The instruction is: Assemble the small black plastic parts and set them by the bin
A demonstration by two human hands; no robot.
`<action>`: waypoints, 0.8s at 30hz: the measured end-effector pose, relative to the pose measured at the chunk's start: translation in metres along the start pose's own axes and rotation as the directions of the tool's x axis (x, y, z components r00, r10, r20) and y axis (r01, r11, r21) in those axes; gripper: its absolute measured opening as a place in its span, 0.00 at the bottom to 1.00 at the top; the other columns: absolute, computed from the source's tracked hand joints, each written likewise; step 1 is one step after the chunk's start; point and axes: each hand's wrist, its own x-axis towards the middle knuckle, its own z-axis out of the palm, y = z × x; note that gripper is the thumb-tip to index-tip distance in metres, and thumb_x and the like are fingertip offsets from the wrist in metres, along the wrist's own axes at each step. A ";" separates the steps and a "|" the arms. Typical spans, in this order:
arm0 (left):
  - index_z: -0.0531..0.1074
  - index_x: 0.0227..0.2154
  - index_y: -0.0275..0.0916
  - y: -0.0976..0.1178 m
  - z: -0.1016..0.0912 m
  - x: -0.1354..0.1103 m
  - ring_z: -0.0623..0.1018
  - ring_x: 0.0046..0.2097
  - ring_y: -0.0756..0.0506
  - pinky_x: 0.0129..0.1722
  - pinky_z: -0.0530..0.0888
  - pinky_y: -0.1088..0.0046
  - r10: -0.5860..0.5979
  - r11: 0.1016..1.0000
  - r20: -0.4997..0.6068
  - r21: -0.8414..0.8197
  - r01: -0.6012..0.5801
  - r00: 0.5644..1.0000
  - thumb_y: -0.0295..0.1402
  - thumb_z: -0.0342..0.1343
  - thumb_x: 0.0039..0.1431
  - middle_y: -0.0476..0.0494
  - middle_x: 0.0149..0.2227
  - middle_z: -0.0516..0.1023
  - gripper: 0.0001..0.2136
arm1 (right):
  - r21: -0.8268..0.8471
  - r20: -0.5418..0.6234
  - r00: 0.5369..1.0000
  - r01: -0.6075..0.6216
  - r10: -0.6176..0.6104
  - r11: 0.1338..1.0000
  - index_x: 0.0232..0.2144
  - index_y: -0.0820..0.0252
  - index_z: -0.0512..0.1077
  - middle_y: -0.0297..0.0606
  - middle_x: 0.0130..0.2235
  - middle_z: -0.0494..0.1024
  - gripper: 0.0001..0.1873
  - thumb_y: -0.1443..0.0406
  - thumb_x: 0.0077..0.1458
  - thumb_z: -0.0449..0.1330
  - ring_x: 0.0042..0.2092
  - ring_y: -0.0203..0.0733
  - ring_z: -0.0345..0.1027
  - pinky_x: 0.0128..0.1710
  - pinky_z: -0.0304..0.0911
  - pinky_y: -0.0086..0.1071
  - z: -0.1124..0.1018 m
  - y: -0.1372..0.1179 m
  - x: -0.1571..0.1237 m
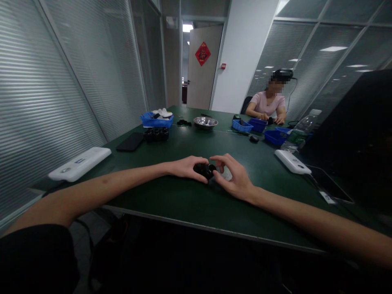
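Observation:
My left hand [190, 167] is closed round a small black cylindrical part [204, 169] whose round, shiny-rimmed end faces right. Its thumb lies along the near side and the fingers along the far side. Just right of that end, my right hand [234, 177] is curved with thumb and fingers apart, and its thumb tip is close to the rim; whether it touches I cannot tell. A pale, translucent patch [227, 173] shows under the right hand's fingers, too blurred to name. Both hands are low over the green table [183, 208].
Farther left are several black cylindrical parts [156, 134], a black tablet-like slab [130, 141], a filled blue basket [157, 119] and a white device [80, 164]. A metal bowl [205, 123] sits mid-table. Rightward are blue bins [275, 137], a bottle [298, 134], a white power bank [293, 161] and a seated person [268, 104].

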 end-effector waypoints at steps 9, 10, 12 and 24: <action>0.74 0.52 0.36 -0.001 0.001 -0.001 0.75 0.47 0.41 0.47 0.69 0.66 0.027 0.999 -0.009 -0.023 -0.027 1.000 0.44 0.70 0.55 0.41 0.45 0.75 0.26 | 0.000 0.092 0.996 -0.022 0.022 1.000 0.53 0.56 0.69 0.42 0.47 0.73 0.17 0.61 0.64 0.63 0.45 0.47 0.70 0.45 0.70 0.42 0.003 0.005 0.002; 0.74 0.53 0.36 -0.001 0.001 -0.001 0.75 0.48 0.41 0.48 0.69 0.65 0.028 0.999 -0.008 -0.025 -0.028 1.000 0.44 0.70 0.54 0.41 0.45 0.75 0.27 | 0.008 0.104 0.995 -0.002 0.002 1.000 0.54 0.56 0.69 0.44 0.49 0.72 0.18 0.62 0.64 0.62 0.48 0.49 0.70 0.48 0.70 0.44 0.002 0.005 0.002; 0.74 0.54 0.36 -0.002 0.000 0.000 0.75 0.48 0.40 0.49 0.70 0.65 0.027 0.999 -0.009 -0.019 -0.027 1.000 0.44 0.70 0.54 0.41 0.46 0.76 0.27 | 0.008 0.130 0.991 0.026 -0.027 1.000 0.57 0.55 0.67 0.46 0.53 0.71 0.20 0.63 0.64 0.61 0.53 0.52 0.69 0.53 0.68 0.48 0.002 0.005 0.002; 0.77 0.46 0.36 -0.009 0.002 0.001 0.77 0.53 0.39 0.51 0.72 0.64 0.071 0.996 0.010 -0.056 -0.070 0.997 0.42 0.69 0.56 0.39 0.50 0.78 0.19 | -0.026 0.222 0.963 0.162 -0.153 0.986 0.64 0.47 0.64 0.47 0.64 0.63 0.29 0.62 0.63 0.63 0.65 0.57 0.57 0.63 0.61 0.59 0.000 -0.004 0.005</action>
